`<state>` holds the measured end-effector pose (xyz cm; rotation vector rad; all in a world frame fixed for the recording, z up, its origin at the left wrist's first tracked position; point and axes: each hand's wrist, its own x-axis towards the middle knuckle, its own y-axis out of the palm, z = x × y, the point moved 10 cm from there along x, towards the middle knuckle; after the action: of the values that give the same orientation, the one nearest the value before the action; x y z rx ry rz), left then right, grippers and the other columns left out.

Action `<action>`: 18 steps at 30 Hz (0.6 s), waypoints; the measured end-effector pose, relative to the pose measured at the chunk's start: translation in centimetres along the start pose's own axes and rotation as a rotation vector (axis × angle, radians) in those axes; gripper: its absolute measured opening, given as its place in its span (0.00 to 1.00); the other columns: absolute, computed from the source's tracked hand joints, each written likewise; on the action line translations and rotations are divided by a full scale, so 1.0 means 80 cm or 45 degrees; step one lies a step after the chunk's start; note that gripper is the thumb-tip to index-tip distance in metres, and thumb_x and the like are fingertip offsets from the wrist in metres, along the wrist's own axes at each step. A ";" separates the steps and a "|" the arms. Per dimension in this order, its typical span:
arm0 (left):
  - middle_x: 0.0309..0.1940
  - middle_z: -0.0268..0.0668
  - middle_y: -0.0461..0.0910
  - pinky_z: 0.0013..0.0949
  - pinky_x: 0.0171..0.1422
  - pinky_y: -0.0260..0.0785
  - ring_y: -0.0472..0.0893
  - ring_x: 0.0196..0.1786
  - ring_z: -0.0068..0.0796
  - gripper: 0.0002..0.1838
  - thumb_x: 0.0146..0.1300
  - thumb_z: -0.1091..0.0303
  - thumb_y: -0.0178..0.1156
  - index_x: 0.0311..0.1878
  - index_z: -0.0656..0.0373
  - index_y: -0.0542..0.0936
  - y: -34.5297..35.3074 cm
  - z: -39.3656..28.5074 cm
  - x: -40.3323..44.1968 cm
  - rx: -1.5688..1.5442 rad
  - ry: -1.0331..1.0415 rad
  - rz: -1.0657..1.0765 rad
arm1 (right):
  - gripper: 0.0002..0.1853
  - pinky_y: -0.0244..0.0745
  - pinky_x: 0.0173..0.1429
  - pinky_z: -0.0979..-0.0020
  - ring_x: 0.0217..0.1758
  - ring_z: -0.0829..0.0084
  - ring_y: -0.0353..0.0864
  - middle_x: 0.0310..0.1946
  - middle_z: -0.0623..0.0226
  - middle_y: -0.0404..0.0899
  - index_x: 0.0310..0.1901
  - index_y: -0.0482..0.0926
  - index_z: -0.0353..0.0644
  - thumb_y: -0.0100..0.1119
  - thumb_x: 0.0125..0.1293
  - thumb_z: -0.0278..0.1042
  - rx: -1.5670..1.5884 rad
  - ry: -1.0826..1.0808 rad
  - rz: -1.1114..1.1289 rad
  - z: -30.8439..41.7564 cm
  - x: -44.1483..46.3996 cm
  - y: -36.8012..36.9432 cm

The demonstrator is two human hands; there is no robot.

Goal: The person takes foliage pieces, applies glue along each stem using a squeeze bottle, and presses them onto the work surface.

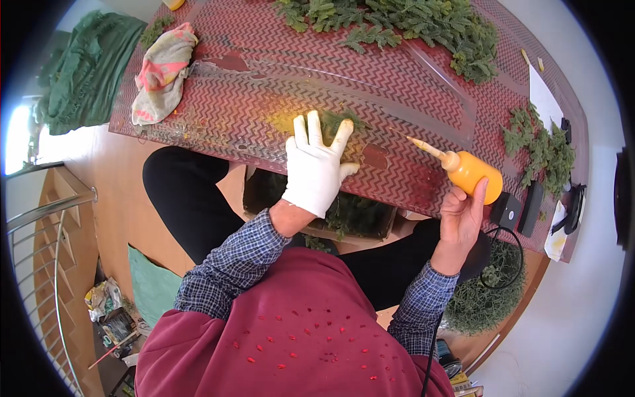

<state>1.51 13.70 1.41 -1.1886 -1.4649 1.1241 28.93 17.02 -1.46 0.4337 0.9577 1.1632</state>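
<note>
My left hand [314, 159], in a white glove with yellowish fingertips, is spread palm down near the front edge of the red patterned table [264, 86]. Its fingertips rest at a small green sprig [340, 124], which the glove partly covers, beside a yellow stain. My right hand [463, 215] is bare and grips an orange squeeze bottle [475, 175] by its lower end. The bottle is tilted, its pale nozzle pointing up and left toward the sprig, with a gap between them.
Green foliage [410, 26] lies along the far side, and more foliage [542, 149] at the right. A stained cloth [162, 73] lies at the left. Black devices [506, 212] and a cable sit near my right hand. Below the table edge is a box [370, 218] with greenery.
</note>
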 end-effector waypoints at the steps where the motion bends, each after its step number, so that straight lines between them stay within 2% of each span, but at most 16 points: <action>1: 0.64 0.65 0.63 0.49 0.58 0.63 0.66 0.64 0.63 0.40 0.51 0.46 0.68 0.68 0.42 0.68 0.004 0.000 0.001 -0.005 0.004 -0.003 | 0.20 0.71 0.27 0.78 0.25 0.76 0.72 0.45 0.57 0.78 0.58 0.70 0.38 0.56 0.71 0.40 -0.002 -0.007 0.001 0.000 0.001 0.000; 3: 0.66 0.68 0.60 0.50 0.60 0.60 0.62 0.67 0.66 0.41 0.49 0.39 0.65 0.69 0.35 0.67 0.015 0.001 0.002 0.045 0.023 0.088 | 0.20 0.71 0.27 0.77 0.25 0.76 0.72 0.45 0.57 0.79 0.58 0.70 0.38 0.57 0.71 0.40 -0.012 0.035 0.000 -0.007 0.000 -0.002; 9: 0.67 0.69 0.58 0.50 0.62 0.58 0.61 0.68 0.66 0.39 0.50 0.36 0.62 0.68 0.31 0.69 0.014 0.011 0.001 0.032 0.157 0.109 | 0.20 0.72 0.27 0.78 0.26 0.76 0.72 0.44 0.55 0.79 0.58 0.71 0.38 0.56 0.71 0.40 -0.073 0.043 0.013 -0.023 -0.001 0.006; 10: 0.64 0.68 0.63 0.49 0.59 0.61 0.65 0.64 0.64 0.36 0.51 0.40 0.63 0.67 0.31 0.71 0.009 0.011 0.003 0.034 0.183 0.055 | 0.20 0.72 0.28 0.78 0.26 0.76 0.72 0.44 0.55 0.79 0.58 0.71 0.37 0.56 0.71 0.40 -0.078 0.048 0.020 -0.026 0.000 0.008; 11: 0.64 0.68 0.63 0.49 0.59 0.61 0.65 0.64 0.64 0.36 0.51 0.40 0.63 0.67 0.31 0.71 0.012 0.014 0.003 0.027 0.179 0.057 | 0.20 0.72 0.28 0.78 0.26 0.76 0.72 0.44 0.55 0.79 0.58 0.71 0.37 0.56 0.71 0.40 -0.086 0.049 0.019 -0.026 0.000 0.008; 13: 0.61 0.59 0.70 0.43 0.54 0.65 0.71 0.60 0.54 0.31 0.55 0.52 0.64 0.66 0.32 0.72 0.009 0.018 0.006 0.047 0.234 -0.052 | 0.20 0.72 0.28 0.79 0.26 0.76 0.72 0.44 0.55 0.79 0.59 0.70 0.37 0.56 0.71 0.40 -0.075 0.079 0.017 -0.033 0.004 0.006; 14: 0.61 0.59 0.70 0.43 0.54 0.65 0.71 0.60 0.54 0.31 0.55 0.52 0.64 0.66 0.32 0.72 0.009 0.026 0.009 0.047 0.235 -0.059 | 0.20 0.72 0.28 0.79 0.26 0.76 0.72 0.44 0.55 0.79 0.59 0.70 0.37 0.56 0.71 0.40 -0.074 0.076 0.023 -0.034 0.007 0.006; 16: 0.55 0.47 0.78 0.39 0.46 0.69 0.78 0.50 0.43 0.30 0.56 0.66 0.63 0.64 0.38 0.74 -0.009 0.027 0.005 -0.016 0.428 -0.217 | 0.22 0.73 0.29 0.79 0.26 0.76 0.72 0.48 0.53 0.77 0.60 0.69 0.38 0.57 0.70 0.41 -0.041 0.108 0.019 -0.035 0.009 0.002; 17: 0.55 0.47 0.78 0.39 0.46 0.69 0.78 0.50 0.43 0.30 0.56 0.66 0.63 0.64 0.38 0.74 -0.012 0.035 0.009 -0.015 0.427 -0.224 | 0.22 0.73 0.29 0.79 0.26 0.76 0.72 0.48 0.53 0.77 0.60 0.69 0.38 0.57 0.70 0.41 -0.042 0.105 0.026 -0.035 0.010 0.003; 18: 0.52 0.45 0.79 0.37 0.45 0.71 0.79 0.47 0.42 0.31 0.56 0.71 0.61 0.65 0.40 0.73 -0.005 0.053 0.019 -0.231 0.322 -0.079 | 0.23 0.73 0.29 0.79 0.26 0.77 0.72 0.50 0.51 0.75 0.60 0.69 0.38 0.58 0.70 0.42 0.084 0.224 0.023 -0.045 0.010 0.005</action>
<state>-2.90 14.75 1.22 -1.3477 -1.4183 0.7789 25.84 17.24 -3.47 0.3983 1.1493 1.2033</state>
